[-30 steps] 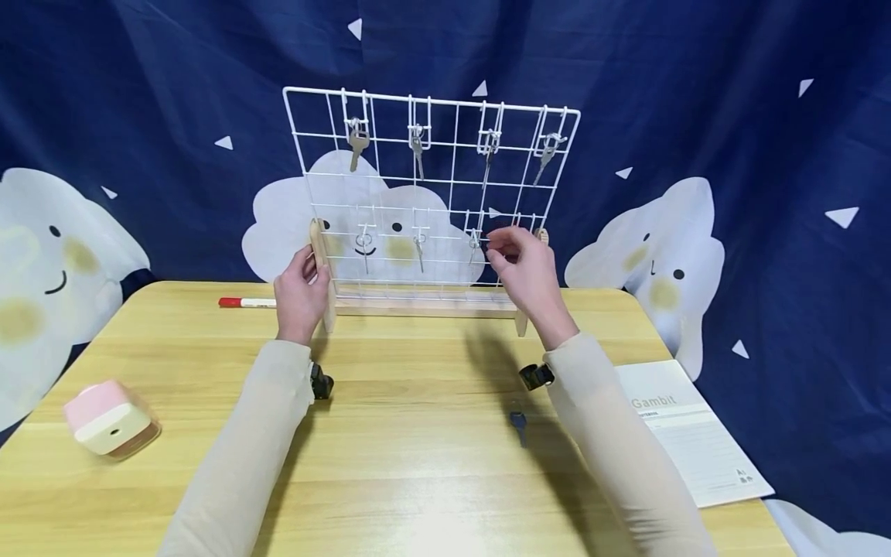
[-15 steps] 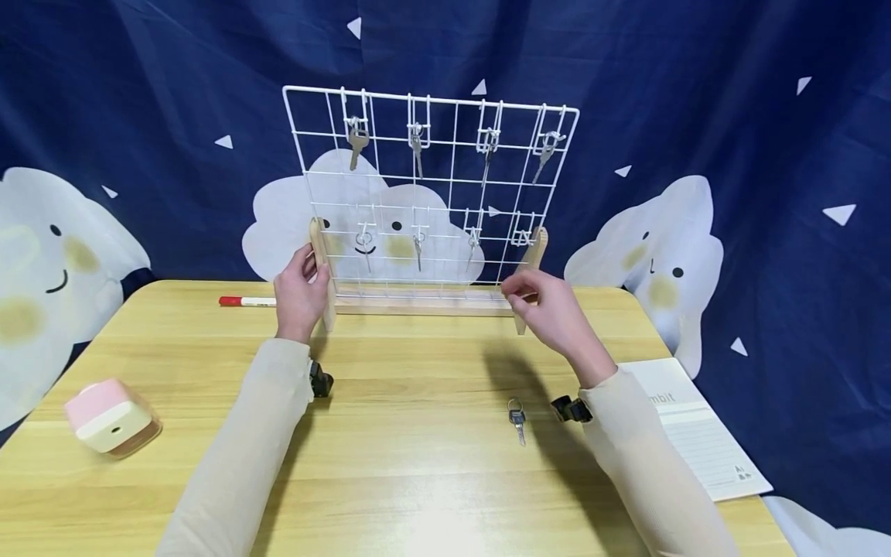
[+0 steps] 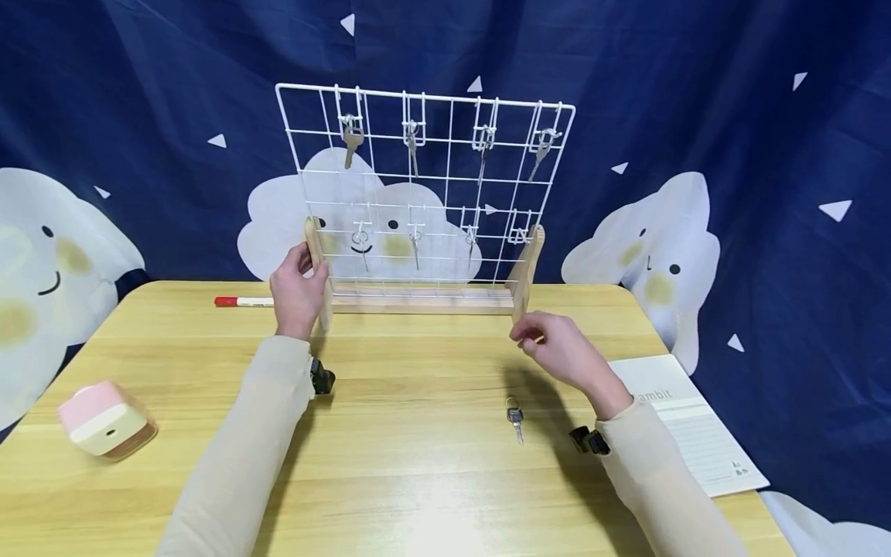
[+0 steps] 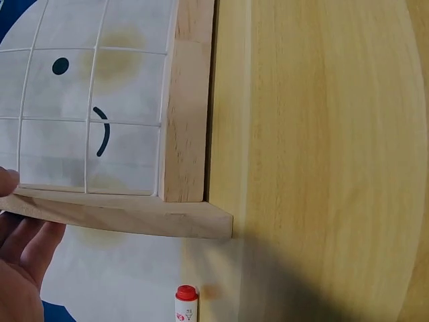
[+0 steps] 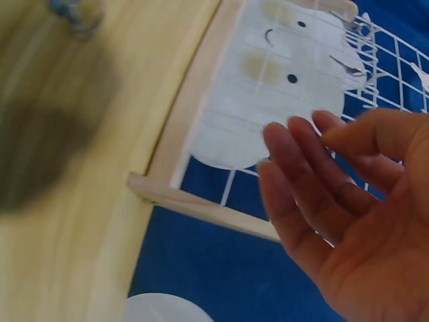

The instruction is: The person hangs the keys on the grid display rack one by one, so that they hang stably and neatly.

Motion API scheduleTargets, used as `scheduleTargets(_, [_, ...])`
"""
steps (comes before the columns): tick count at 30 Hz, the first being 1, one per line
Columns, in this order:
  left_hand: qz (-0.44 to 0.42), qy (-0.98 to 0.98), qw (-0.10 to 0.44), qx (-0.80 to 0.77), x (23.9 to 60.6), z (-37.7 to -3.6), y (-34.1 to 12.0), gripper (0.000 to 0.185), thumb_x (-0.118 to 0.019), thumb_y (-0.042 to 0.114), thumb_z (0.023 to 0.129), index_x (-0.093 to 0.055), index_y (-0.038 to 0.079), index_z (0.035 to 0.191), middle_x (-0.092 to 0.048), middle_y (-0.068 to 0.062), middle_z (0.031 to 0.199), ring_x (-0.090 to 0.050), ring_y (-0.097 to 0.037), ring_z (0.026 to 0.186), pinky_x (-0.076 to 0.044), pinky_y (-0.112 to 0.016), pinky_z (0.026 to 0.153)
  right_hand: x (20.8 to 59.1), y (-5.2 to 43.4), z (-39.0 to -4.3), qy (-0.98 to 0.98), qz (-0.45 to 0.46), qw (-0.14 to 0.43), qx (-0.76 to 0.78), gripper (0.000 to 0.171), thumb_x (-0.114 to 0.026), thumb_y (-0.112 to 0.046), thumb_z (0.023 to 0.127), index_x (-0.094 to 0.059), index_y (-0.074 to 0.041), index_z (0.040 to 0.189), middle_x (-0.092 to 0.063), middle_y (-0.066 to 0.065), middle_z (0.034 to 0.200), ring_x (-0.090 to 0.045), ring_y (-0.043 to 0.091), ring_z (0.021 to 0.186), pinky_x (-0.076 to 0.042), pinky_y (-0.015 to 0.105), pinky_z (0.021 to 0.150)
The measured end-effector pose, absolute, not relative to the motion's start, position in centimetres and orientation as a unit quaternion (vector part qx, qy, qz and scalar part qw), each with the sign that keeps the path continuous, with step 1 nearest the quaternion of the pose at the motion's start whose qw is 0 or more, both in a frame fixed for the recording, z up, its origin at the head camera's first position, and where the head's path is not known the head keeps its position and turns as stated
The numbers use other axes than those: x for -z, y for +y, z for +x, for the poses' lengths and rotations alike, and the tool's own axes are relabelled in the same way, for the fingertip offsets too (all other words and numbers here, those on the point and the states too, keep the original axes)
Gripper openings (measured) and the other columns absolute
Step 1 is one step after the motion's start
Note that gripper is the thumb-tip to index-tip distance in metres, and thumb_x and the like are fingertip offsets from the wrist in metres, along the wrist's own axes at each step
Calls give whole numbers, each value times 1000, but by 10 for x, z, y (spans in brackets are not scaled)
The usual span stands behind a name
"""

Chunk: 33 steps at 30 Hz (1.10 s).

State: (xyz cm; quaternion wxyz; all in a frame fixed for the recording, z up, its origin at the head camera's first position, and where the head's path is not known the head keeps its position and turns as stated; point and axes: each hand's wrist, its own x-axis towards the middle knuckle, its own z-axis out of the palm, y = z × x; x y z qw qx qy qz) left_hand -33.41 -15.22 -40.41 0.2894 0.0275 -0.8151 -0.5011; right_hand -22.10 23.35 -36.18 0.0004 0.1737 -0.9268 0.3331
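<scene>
A white wire grid rack [image 3: 445,179] on wooden legs stands at the back of the table. My left hand [image 3: 298,295] holds its left wooden leg [image 4: 134,216], thumb on one side and fingers on the other. Several keys, such as a brass-toned key [image 3: 353,147], hang from the upper hooks, and three from lower hooks. The lower right hook [image 3: 519,235] bears no key. My right hand [image 3: 560,348] is in the air in front of the rack's right leg [image 3: 527,271], fingers loosely bent around nothing. Below it a key with a ring [image 3: 515,420] lies on the table.
A red-capped white marker [image 3: 244,302] lies left of the rack. The pink and cream pencil sharpener [image 3: 107,422] sits at the left of the wooden table [image 3: 390,480]. At the right lies a notebook [image 3: 689,425], partly behind the right forearm. A blue cloud-patterned curtain [image 3: 626,77] hangs behind.
My right hand has left the lower hooks and come down and toward me, over the table near the loose key. My left hand stays on the leg. The view has shifted slightly.
</scene>
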Motion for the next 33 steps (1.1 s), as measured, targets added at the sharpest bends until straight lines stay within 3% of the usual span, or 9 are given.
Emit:
scheduleTargets(9, [36,-827,289,481,405,-332,-152,38,-62,4,94,-58,-1,132,-64,-19,124,-62,-28,113,-50,-30,99,394,242,-210,-918,250,-101,-291,22,-66,8,84,-66,3,105,-67,8,93,-62,19,85,-55,32,75])
scheduleTargets(18, [35,-838,280,467,404,-332,-152,40,-61,4,94,-56,0,134,-63,-18,126,-62,-30,114,-49,-34,99,415,241,-199,-928,246,-100,-261,22,-72,5,81,-68,-3,101,-62,0,85,-56,13,77,-52,28,68])
scheduleTargets(33, [43,-843,276,459,403,-333,-152,39,-61,8,94,-57,1,133,-65,-16,123,-62,-29,114,-49,-38,100,421,240,-198,-930,252,-110,-243,17,-71,5,83,-69,-8,94,-63,-4,84,-57,11,77,-52,27,69])
